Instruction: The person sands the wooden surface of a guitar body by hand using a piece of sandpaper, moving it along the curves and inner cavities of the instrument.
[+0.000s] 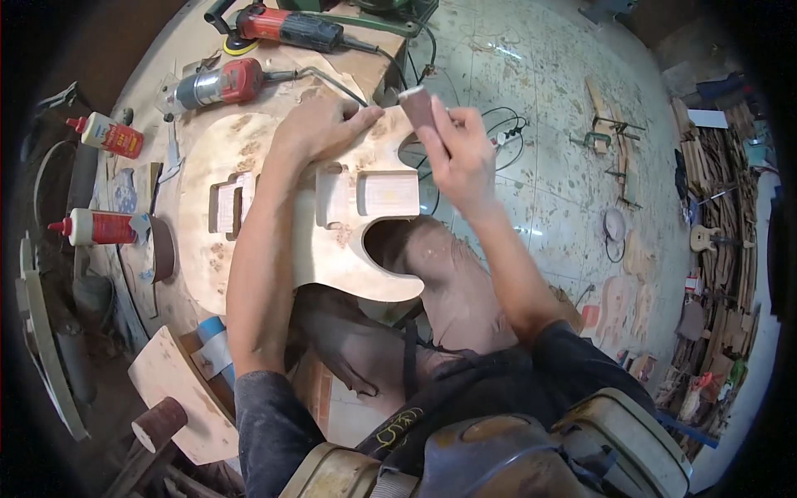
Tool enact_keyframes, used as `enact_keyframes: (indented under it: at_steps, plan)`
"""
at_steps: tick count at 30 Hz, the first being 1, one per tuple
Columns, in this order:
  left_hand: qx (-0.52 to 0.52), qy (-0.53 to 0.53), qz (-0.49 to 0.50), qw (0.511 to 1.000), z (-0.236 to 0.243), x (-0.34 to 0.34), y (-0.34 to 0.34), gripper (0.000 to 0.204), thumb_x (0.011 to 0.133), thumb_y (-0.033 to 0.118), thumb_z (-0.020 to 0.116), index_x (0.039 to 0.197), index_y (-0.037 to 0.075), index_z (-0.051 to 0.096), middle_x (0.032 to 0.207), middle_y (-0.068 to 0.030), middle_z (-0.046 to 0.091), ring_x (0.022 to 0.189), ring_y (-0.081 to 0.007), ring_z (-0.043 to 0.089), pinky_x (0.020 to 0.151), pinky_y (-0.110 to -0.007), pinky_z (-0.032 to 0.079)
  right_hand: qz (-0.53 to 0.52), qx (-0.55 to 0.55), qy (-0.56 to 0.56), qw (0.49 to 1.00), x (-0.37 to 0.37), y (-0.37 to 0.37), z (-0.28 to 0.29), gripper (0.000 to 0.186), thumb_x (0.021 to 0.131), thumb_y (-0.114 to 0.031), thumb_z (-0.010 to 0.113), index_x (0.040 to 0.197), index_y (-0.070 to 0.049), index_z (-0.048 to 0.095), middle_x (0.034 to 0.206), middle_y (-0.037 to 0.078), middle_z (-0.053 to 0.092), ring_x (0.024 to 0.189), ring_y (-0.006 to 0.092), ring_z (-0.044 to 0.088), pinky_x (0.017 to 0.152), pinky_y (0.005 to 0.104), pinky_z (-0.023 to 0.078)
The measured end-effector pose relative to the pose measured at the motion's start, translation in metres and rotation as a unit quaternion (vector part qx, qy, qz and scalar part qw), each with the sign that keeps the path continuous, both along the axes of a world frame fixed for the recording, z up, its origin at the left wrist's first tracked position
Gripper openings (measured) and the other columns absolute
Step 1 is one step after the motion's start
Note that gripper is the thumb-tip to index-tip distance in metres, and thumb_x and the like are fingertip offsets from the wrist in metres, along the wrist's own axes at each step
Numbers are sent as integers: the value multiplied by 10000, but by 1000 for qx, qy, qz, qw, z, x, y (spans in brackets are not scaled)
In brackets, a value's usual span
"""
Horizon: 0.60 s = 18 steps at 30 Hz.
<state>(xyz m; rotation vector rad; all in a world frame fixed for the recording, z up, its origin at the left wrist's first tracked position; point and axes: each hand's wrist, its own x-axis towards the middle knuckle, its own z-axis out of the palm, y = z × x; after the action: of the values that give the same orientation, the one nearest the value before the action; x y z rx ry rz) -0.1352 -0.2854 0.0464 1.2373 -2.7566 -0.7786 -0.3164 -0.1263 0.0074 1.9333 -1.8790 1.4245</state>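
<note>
A pale wooden electric guitar body point(332, 266) with burl spots and routed pockets lies across my lap and the bench edge. My left hand point(320, 129) grips its far edge, thumb stretched along the top face and the other fingers partly hidden. In my right hand point(466, 162) is a small sanding block point(418, 108), brown on its face and pale at the end, pinched between thumb and fingers. The block is tilted up beside the upper horn; whether it touches the wood I cannot tell.
A red-grey router point(220, 85) and a red-black polisher point(290, 27) lie on the bench's far side, cords trailing. Two glue bottles point(104, 226) lie at the left. Clamped wood point(610, 141) rests on the tiled floor; scrap wood point(722, 249) is piled far right.
</note>
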Motion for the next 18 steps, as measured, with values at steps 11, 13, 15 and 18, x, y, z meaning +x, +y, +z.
enact_keyframes:
  at_steps: [11,13,15,18]
  plan:
    - [-33,33,4,999,-7,1,0,728,991,689,451,954,32,761,865,-227,724,880,-390,704,822,-473,527,25,-52,-26,998,12,23,-30,366,927,-34,723,1285,31,686,1020,156,624,763,254,653,654,349,528]
    - [-35,19,-5,999,-6,2,-4,728,992,688,451,945,30,759,866,-228,724,882,-392,703,825,-475,527,1,-45,9,999,-9,6,-18,388,925,-33,725,1304,35,677,1006,155,617,770,246,658,676,340,537]
    - [-17,7,0,1000,3,-3,1,673,971,664,489,967,66,798,887,-248,737,906,-428,714,859,-505,546,-34,-30,-2,999,-12,1,-7,411,921,-32,729,1321,43,668,986,158,613,772,238,657,699,327,544]
    - [-50,50,2,998,-15,3,-4,679,973,661,484,935,56,790,867,-240,736,888,-427,712,851,-507,546,50,-72,-19,996,9,20,-36,377,928,-42,724,1292,43,679,983,158,619,718,238,627,636,338,507]
